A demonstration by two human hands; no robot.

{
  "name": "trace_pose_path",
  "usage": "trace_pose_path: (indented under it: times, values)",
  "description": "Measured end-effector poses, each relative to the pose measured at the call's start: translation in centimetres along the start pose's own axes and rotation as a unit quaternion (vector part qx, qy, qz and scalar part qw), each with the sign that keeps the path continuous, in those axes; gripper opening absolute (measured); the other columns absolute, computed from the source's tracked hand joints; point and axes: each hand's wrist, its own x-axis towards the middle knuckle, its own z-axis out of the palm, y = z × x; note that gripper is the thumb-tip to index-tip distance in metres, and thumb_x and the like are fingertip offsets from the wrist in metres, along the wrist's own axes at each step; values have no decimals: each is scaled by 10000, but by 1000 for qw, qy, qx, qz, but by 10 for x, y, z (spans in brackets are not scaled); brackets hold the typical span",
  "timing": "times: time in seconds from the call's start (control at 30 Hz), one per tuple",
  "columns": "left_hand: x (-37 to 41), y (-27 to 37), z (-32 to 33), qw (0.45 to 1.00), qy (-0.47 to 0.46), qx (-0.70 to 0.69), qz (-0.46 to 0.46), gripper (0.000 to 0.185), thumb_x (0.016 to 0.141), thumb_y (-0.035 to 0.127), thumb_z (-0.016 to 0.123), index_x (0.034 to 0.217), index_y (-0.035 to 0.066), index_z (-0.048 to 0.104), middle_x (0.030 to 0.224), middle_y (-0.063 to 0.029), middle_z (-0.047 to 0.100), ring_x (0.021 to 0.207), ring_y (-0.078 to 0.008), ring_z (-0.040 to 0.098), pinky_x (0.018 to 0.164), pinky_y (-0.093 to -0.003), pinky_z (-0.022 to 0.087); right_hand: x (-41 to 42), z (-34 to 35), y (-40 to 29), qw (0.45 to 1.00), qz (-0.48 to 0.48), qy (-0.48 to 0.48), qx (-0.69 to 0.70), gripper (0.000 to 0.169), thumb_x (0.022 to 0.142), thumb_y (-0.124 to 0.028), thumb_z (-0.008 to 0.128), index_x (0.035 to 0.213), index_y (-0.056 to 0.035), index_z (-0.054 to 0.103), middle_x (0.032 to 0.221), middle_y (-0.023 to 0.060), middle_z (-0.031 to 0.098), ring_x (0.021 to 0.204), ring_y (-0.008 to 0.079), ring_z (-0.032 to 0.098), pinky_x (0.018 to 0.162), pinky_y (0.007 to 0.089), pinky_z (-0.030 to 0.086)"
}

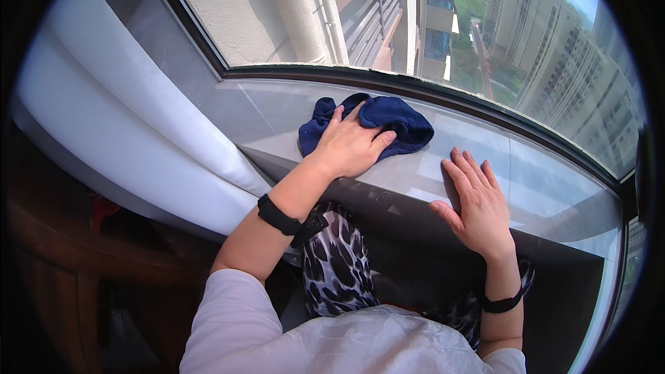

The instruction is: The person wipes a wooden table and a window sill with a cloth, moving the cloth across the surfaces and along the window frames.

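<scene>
A dark blue cloth [402, 119] lies bunched on the grey tiled windowsill [270, 114], close to the window frame. My left hand [350, 143] is pressed flat onto it, and a fold of the cloth covers some of the fingers. To the right, my right hand [475, 202] is held over the sill's front edge with its palm down. Its fingers are extended and it holds nothing. Whether its fingertips touch the tile cannot be told.
A large window pane in a dark frame [415, 80] rises behind the sill, with tall buildings outside. White curtains [150, 130] hang at the left. Below them stands a piece of dark wooden furniture [57, 265]. My knee in patterned trousers [337, 259] is near the sill's front face.
</scene>
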Motion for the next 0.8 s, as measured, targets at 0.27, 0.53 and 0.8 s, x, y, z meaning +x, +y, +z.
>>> trace_pose_path:
  times: [0.27,0.53,0.8]
  values:
    - [-32,-204,-50,944,-53,56,-322,577,1005,548,204,1494,292,371,1561,-75,339,1456,-302,259,1156,-610,10,4,-2,-5,1000,10,-16,-7,708,886,-564,573,1362,-46,493,1461,170,451,1382,334,393,1162,491,247]
    - [-25,-307,-60,848,-17,119,-516,562,1001,404,233,1538,241,266,1563,-81,334,1459,-314,262,1173,-587,79,8,-8,-7,999,15,-36,-5,737,848,-603,589,1298,-22,536,1425,189,483,1349,370,427,1144,502,260]
    - [-16,-267,-53,865,-19,87,-494,782,927,632,290,1544,155,248,1565,-132,315,1469,-333,228,1181,-568,51,11,-4,-9,999,26,-7,-21,686,832,-566,615,1256,-30,558,1387,178,515,1327,361,448,1131,509,278]
